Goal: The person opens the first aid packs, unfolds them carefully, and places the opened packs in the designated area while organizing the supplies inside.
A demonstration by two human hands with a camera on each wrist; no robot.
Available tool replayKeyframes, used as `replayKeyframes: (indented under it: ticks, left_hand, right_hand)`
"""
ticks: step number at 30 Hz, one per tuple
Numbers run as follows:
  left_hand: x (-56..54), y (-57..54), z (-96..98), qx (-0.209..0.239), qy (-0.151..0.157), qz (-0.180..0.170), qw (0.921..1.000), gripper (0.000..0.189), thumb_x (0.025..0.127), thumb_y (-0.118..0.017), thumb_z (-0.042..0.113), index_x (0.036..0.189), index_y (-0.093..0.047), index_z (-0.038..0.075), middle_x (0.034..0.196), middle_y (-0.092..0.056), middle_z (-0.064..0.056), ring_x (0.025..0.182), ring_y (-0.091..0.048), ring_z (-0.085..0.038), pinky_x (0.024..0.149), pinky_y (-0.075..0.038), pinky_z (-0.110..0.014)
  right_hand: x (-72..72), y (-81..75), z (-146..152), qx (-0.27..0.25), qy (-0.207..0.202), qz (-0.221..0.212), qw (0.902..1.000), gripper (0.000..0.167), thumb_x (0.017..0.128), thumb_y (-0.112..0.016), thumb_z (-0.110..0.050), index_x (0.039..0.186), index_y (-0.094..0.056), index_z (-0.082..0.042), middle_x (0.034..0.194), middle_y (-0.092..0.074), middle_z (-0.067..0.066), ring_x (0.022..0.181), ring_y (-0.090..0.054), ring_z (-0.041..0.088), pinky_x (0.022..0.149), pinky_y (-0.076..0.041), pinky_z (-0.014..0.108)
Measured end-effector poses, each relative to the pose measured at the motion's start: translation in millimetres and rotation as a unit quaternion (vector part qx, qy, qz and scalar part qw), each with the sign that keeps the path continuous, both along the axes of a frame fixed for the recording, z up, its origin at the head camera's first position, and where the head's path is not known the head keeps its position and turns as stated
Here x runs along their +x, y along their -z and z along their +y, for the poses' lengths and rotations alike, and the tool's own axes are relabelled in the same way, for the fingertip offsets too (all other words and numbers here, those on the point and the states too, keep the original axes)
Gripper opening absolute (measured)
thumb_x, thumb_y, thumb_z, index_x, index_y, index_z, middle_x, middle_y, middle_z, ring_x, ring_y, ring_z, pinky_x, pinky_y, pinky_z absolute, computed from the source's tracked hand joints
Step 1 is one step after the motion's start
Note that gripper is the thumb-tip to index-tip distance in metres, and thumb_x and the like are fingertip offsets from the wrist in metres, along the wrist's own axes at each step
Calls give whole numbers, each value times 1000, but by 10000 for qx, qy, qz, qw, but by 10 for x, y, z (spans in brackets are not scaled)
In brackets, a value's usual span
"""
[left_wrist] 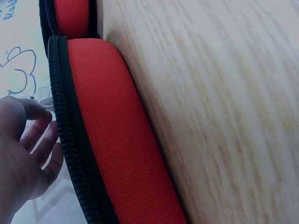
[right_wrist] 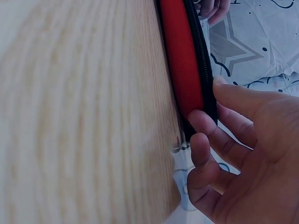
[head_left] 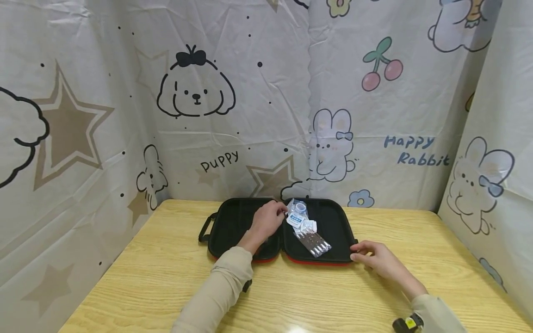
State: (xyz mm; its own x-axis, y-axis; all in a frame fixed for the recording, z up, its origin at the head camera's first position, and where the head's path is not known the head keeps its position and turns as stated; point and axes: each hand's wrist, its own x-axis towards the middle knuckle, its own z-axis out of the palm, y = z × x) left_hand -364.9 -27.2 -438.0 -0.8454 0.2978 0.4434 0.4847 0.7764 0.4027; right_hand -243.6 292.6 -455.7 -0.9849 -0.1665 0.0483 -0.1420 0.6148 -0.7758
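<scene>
An unfolded case [head_left: 337, 231], black inside and red outside with a zipper edge, lies on the table. My left hand [head_left: 268, 217] reaches over its middle and pinches the edge of a clear plastic bag between thumb and fingertips. Inside the bag show a tape roll [head_left: 300, 207], white-and-blue packets [head_left: 296, 219] and a strip of several white-tipped sticks [head_left: 314, 243]. With thumb and index finger my right hand [head_left: 376, 259] holds the case's right rim near the front corner; the red shell [right_wrist: 182, 60] shows beside the fingers. The left fingertips are partly hidden behind the zipper edge [left_wrist: 60, 107] in the left wrist view.
A black handle [head_left: 204, 230] sticks out from the case's left side. The wooden table [head_left: 308, 296] extends in front and to both sides. A printed cloth [head_left: 266, 120] hangs behind the case and along the sides.
</scene>
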Motion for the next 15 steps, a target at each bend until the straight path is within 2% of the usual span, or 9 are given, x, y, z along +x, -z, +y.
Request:
replayKeyframes:
  ticks: [5,10,15]
  left_hand:
    - [6,-15,-40,350,-36,-128,9993,15,95,-63,15,99,-77,19,91,-64,1,77,-58,-15,69,-49,-31]
    - [-15,-11,-116,612,118,47,9980,18,94,-64,13,102,-79,19,88,-63,0,74,-56,-13,64,-45,-26]
    - [-29,2,-227,905,233,-27,9956,18,93,-64,11,100,-80,15,89,-63,-2,74,-56,-14,67,-47,-27]
  right_hand:
    - [5,-9,-10,17,19,-17,10000,37,90,-72,-21,118,-66,3,87,-64,7,62,-54,11,54,-45,23]
    - [12,-10,-15,9,3,-8,10000,37,90,-72,-21,118,-66,3,88,-65,7,61,-54,11,54,-45,23]
    - [14,-11,-16,-51,-5,7,10000,36,90,-72,-20,118,-66,4,87,-65,8,61,-54,11,54,-46,23]
